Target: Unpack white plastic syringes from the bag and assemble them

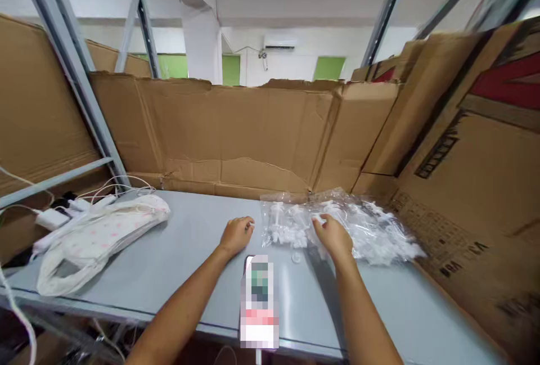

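Observation:
A heap of clear plastic bags (371, 227) holding small white plastic parts lies at the back right of the grey table (177, 252). My right hand (333, 235) rests on the left part of the heap, fingers curled onto a bag with white parts (291, 224). My left hand (237, 234) lies on the table just left of that bag, fingers loosely bent, with a small white piece at its fingertips. A phone (259, 300) lies on the table between my forearms. A tiny clear cap (296, 257) sits near the right hand.
A white cloth bag with pink dots (99, 233) lies at the left, next to a white charger and cables (54, 216). Cardboard walls (236, 134) stand behind and to the right. A metal rack post (80, 72) rises at the left.

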The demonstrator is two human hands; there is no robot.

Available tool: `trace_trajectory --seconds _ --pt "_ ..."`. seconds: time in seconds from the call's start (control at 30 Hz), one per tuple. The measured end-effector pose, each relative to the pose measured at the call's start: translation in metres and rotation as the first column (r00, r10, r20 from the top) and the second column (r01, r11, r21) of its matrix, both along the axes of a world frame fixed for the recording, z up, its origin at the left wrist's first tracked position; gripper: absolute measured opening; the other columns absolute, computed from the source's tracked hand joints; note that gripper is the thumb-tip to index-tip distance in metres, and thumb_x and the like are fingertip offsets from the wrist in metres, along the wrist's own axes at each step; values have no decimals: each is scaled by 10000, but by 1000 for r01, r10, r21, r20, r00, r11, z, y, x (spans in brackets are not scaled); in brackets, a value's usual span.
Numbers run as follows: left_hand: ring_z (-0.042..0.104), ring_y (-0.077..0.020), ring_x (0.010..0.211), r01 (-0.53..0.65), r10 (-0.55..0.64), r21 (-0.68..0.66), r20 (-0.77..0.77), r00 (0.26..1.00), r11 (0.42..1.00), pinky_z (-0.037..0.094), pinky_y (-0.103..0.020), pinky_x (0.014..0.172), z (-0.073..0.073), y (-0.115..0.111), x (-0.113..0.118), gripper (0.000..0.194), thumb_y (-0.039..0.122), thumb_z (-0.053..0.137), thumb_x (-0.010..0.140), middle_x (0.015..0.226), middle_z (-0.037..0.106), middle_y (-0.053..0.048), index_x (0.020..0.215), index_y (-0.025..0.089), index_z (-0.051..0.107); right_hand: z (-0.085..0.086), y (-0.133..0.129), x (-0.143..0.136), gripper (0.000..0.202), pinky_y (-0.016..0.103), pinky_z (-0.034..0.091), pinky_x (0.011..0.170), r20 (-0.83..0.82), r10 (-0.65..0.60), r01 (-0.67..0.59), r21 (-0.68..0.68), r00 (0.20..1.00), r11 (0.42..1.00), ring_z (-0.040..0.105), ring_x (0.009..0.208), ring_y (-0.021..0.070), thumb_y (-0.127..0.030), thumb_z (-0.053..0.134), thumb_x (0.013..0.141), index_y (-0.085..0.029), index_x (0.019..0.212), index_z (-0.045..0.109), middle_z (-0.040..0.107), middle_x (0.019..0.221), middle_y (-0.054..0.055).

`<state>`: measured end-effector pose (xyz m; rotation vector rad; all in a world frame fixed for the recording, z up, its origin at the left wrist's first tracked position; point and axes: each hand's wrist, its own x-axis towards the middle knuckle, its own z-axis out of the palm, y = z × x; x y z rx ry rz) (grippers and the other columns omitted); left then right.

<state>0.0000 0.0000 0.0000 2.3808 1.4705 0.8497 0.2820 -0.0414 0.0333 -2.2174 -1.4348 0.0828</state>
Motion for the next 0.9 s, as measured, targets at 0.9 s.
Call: trace_trajectory --seconds 0.9 --pt "651 -252 894 631 449 -549 830 332 549 483 -416 865 14 -6 9 448 292 675 711 1194 479 -174 1093 160 483 -26 14 -51 357 436 346 1013 -502 514 -329 414 696 849 514 1176 255 -403 557 750 -229 1054 626 596 1217 80"
